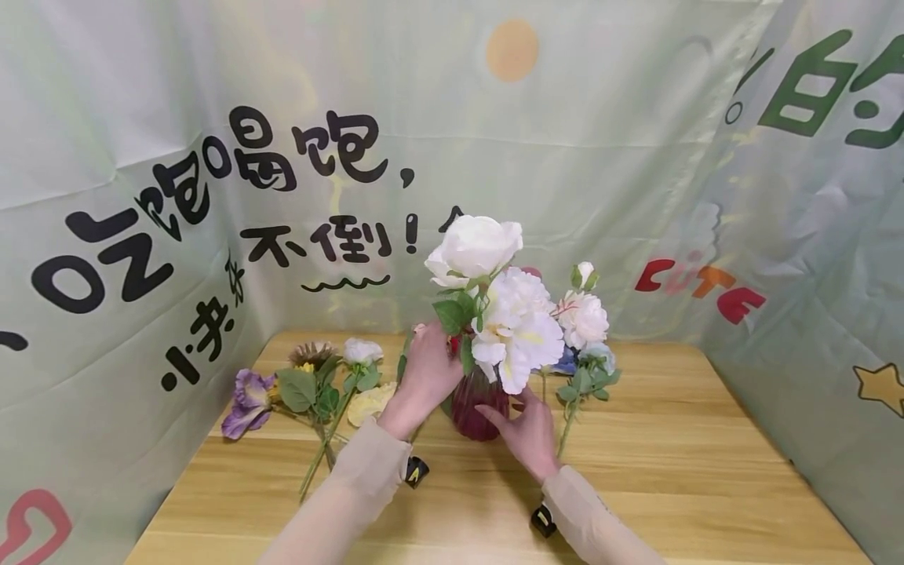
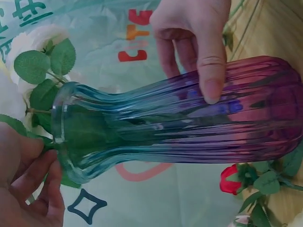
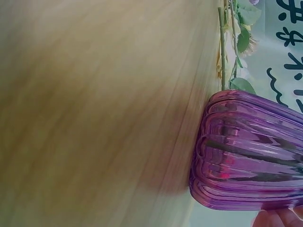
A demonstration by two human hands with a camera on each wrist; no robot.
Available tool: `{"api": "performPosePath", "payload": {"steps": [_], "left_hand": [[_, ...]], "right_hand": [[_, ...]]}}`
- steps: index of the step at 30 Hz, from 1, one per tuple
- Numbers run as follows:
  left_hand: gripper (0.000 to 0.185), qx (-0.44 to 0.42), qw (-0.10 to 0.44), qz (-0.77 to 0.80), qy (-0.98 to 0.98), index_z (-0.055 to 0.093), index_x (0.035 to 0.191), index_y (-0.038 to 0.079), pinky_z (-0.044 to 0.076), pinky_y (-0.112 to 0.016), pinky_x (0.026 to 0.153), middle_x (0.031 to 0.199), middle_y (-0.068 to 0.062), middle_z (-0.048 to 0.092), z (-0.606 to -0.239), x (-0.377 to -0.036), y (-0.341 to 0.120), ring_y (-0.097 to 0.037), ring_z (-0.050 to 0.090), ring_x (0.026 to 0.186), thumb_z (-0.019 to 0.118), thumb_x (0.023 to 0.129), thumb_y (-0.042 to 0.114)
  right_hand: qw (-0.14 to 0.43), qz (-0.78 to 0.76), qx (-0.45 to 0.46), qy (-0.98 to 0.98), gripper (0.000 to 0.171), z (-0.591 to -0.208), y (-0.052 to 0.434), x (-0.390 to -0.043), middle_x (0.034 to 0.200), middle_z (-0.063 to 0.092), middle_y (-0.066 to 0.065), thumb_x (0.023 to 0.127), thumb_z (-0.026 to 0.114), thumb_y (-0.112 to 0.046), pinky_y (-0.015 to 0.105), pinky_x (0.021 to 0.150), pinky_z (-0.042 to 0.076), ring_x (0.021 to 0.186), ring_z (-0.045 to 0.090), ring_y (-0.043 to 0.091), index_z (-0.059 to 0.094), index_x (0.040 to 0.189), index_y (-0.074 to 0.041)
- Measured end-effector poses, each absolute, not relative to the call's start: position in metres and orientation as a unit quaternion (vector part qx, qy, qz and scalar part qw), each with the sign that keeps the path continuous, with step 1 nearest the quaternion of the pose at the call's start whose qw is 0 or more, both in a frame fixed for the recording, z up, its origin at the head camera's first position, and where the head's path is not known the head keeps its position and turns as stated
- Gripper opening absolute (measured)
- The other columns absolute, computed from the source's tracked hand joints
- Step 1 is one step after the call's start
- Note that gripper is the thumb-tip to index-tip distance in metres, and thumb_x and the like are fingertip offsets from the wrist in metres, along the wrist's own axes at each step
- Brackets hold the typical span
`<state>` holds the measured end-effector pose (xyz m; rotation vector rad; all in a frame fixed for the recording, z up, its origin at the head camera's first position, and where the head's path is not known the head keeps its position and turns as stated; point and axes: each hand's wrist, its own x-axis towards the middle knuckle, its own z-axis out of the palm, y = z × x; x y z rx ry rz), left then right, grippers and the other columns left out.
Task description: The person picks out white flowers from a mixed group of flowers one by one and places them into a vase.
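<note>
A ribbed glass vase [image 1: 480, 416], teal at the neck and purple-pink toward the base, stands on the table with stems visible inside it. A large white rose [image 1: 476, 247] and a ruffled white flower [image 1: 523, 337] rise above its mouth. At the rim, my left hand [image 1: 431, 369] pinches a green stem between thumb and fingers, shown close up in the left wrist view. My right hand [image 1: 530, 439] holds the vase's side, its thumb on the near face and its fingers behind. In the right wrist view, only some fingertips [image 3: 279, 218] appear beneath the vase's purple base.
Left on the wooden table [image 1: 657, 486] lie a purple flower [image 1: 249, 402], a cream flower [image 1: 370, 403] and a white flower [image 1: 363, 351] among leafy stems. To the right are a pale pink flower [image 1: 585, 320] and a light blue one [image 1: 599, 357]. Printed cloth [image 1: 600, 180] encloses the table.
</note>
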<state>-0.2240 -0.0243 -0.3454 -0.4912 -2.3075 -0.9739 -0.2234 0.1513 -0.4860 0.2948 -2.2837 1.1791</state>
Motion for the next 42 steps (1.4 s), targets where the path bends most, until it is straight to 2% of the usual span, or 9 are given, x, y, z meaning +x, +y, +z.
{"api": "performPosePath", "payload": {"steps": [4, 12, 17, 21, 27, 31, 34, 37, 42], "left_hand": [[0.010, -0.182, 0.286, -0.369, -0.865, 0.068, 0.099, 0.005, 0.057, -0.047, 0.080, 0.095, -0.015, 0.074, -0.349, -0.226, -0.025, -0.035, 0.071, 0.092, 0.065, 0.089, 0.005], [0.014, -0.170, 0.284, -0.429, -0.840, 0.071, 0.098, 0.006, 0.061, -0.037, 0.071, 0.090, -0.013, 0.077, -0.346, -0.228, -0.027, -0.027, 0.074, 0.081, 0.068, 0.096, 0.019], [0.015, -0.183, 0.294, -0.474, -0.809, 0.070, 0.100, 0.002, 0.061, -0.032, 0.066, 0.092, -0.016, 0.076, -0.333, -0.223, -0.029, -0.028, 0.074, 0.079, 0.065, 0.098, 0.016], [0.016, -0.194, 0.323, -0.502, -0.778, 0.068, 0.101, 0.000, 0.062, -0.030, 0.067, 0.092, -0.018, 0.075, -0.317, -0.220, -0.031, -0.029, 0.074, 0.078, 0.065, 0.097, 0.014], [0.012, -0.218, 0.361, -0.547, -0.723, 0.066, 0.100, -0.004, 0.063, -0.036, 0.076, 0.092, -0.021, 0.073, -0.296, -0.218, -0.036, -0.033, 0.074, 0.082, 0.066, 0.094, 0.007], [0.013, -0.217, 0.334, -0.540, -0.741, 0.067, 0.098, -0.004, 0.063, -0.036, 0.072, 0.089, -0.021, 0.074, -0.294, -0.219, -0.036, -0.032, 0.074, 0.078, 0.067, 0.095, 0.009], [0.014, -0.207, 0.285, -0.525, -0.775, 0.069, 0.099, -0.003, 0.062, -0.032, 0.071, 0.091, -0.020, 0.075, -0.301, -0.220, -0.033, -0.030, 0.074, 0.077, 0.065, 0.096, 0.011], [0.014, -0.194, 0.239, -0.506, -0.806, 0.069, 0.101, -0.002, 0.061, -0.030, 0.067, 0.090, -0.019, 0.075, -0.309, -0.222, -0.030, -0.028, 0.073, 0.074, 0.060, 0.092, 0.005], [0.015, -0.176, 0.226, -0.441, -0.850, 0.070, 0.097, 0.001, 0.058, -0.034, 0.064, 0.083, -0.016, 0.074, -0.322, -0.225, -0.027, -0.026, 0.070, 0.070, 0.061, 0.087, 0.006]], "right_hand": [[0.276, 0.435, 0.106, -0.850, 0.047, -0.487, 0.151, -0.224, 0.102, 0.078, 0.016, 0.072, 0.092, -0.031, 0.047, 0.073, 0.063, 0.089, 0.076, 0.033, 0.070, 0.107, -0.007], [0.266, 0.445, 0.119, -0.847, 0.046, -0.488, 0.151, -0.223, 0.105, 0.078, 0.008, 0.074, 0.091, -0.028, 0.042, 0.079, 0.063, 0.095, 0.075, 0.027, 0.069, 0.112, -0.014], [0.266, 0.444, 0.123, -0.847, 0.056, -0.487, 0.151, -0.223, 0.115, 0.076, 0.009, 0.075, 0.090, -0.028, 0.041, 0.081, 0.062, 0.100, 0.075, 0.028, 0.067, 0.123, -0.012], [0.262, 0.445, 0.122, -0.848, 0.059, -0.486, 0.152, -0.224, 0.117, 0.075, 0.011, 0.076, 0.089, -0.029, 0.041, 0.082, 0.062, 0.101, 0.075, 0.030, 0.066, 0.126, -0.010], [0.249, 0.455, 0.114, -0.847, 0.060, -0.485, 0.152, -0.223, 0.118, 0.075, 0.011, 0.076, 0.089, -0.028, 0.041, 0.082, 0.062, 0.101, 0.074, 0.029, 0.066, 0.128, -0.009], [0.244, 0.458, 0.107, -0.848, 0.060, -0.485, 0.152, -0.223, 0.118, 0.075, 0.010, 0.076, 0.089, -0.030, 0.040, 0.081, 0.062, 0.101, 0.074, 0.028, 0.066, 0.128, -0.010], [0.244, 0.457, 0.104, -0.849, 0.052, -0.485, 0.152, -0.223, 0.113, 0.076, 0.008, 0.075, 0.090, -0.031, 0.039, 0.080, 0.063, 0.099, 0.075, 0.027, 0.069, 0.119, -0.012], [0.244, 0.453, 0.102, -0.851, 0.045, -0.485, 0.151, -0.224, 0.108, 0.077, 0.007, 0.075, 0.090, -0.032, 0.038, 0.080, 0.063, 0.097, 0.075, 0.026, 0.070, 0.111, -0.013], [0.259, 0.447, 0.104, -0.850, 0.047, -0.486, 0.151, -0.225, 0.105, 0.078, 0.006, 0.073, 0.091, -0.031, 0.040, 0.076, 0.063, 0.093, 0.075, 0.025, 0.070, 0.111, -0.014]]}}
